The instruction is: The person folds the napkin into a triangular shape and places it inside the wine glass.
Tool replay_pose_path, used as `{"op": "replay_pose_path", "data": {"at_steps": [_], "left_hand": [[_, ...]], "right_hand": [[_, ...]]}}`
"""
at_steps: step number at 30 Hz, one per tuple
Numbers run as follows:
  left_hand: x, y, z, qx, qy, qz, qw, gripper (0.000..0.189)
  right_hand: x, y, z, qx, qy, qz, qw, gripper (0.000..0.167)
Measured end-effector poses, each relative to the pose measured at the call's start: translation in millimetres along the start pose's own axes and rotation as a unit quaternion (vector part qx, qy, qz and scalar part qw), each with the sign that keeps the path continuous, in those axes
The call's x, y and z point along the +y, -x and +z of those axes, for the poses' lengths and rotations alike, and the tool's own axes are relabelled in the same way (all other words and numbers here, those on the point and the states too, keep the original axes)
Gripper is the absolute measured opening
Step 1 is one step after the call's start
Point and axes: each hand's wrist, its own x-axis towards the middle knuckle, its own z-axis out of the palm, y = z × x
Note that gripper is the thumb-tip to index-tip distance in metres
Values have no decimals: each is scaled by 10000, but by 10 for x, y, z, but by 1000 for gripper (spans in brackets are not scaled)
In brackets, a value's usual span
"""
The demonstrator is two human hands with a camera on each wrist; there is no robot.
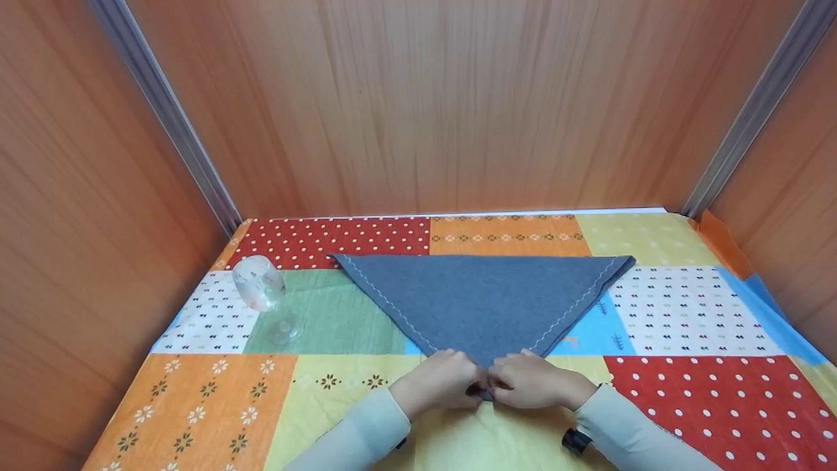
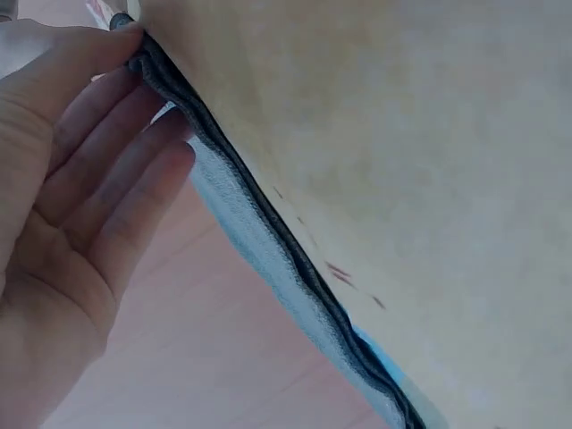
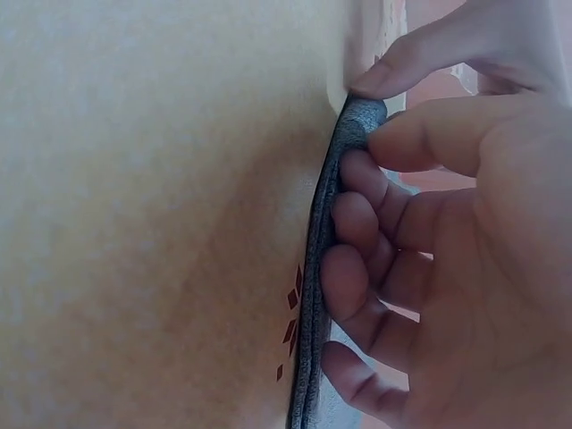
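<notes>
A dark grey cloth (image 1: pixel 480 294) with pale zigzag stitching lies folded into a triangle, its long edge away from me and its point toward me. At that near point my left hand (image 1: pixel 441 381) pinches the layered edge between thumb and fingers. Close beside it, my right hand (image 1: pixel 537 381) pinches the same corner from the other side. In the left wrist view the cloth's stacked edge (image 2: pixel 259 201) runs down from the fingertips. The right wrist view has the thumb and forefinger at the tip of the cloth (image 3: pixel 362 116), the other fingers curled along its edge.
A clear stemmed glass (image 1: pixel 259 284) stands at the left of the table. A patchwork-patterned tablecloth (image 1: pixel 216 405) covers the surface. Wood-grain panels (image 1: pixel 458 104) rise at the back and both sides, with metal posts (image 1: pixel 173 118) in the corners.
</notes>
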Motion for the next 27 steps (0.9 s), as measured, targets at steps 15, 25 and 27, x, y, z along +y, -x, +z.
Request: {"op": "replay_pose_path", "data": {"at_steps": [15, 25, 27], "left_hand": [[-103, -18, 55, -65, 927, -399, 9949, 11], [-106, -19, 71, -50, 1010, -929, 9905, 7], [-116, -17, 66, -107, 1277, -989, 9868, 8]], "right_hand": [[83, 33, 16, -66, -570, 114, 9983, 22], [109, -4, -19, -456, -955, 309, 9939, 21], [117, -17, -29, -556, -1147, 426, 9909, 18]]}}
